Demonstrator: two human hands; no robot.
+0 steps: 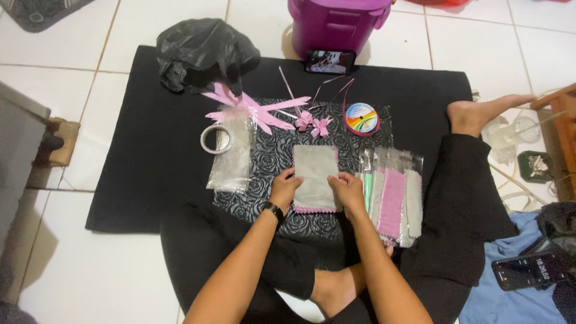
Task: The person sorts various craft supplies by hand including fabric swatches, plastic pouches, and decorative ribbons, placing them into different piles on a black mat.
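Observation:
A grey rectangular cloth piece [314, 174] with a pink zigzag lower edge lies on a black rose-embossed sheet [273, 153]. My left hand [284, 188] presses its left edge, with a black watch on that wrist. My right hand [349, 189] holds its right edge. Several clear packets with pink, green and grey cloth pieces [391, 195] lie just right of my right hand. Pink ribbon strips [255, 108] and small pink bows [313, 124] lie beyond the cloth.
A tape roll [216, 138] sits on a clear packet stack [231, 157]. A ribbon spool [361, 118], a black plastic bag [201, 54], a purple bin [336, 24] with a phone [329, 61] leaning on it, and a second phone [531, 270] on blue cloth surround the black mat [150, 162].

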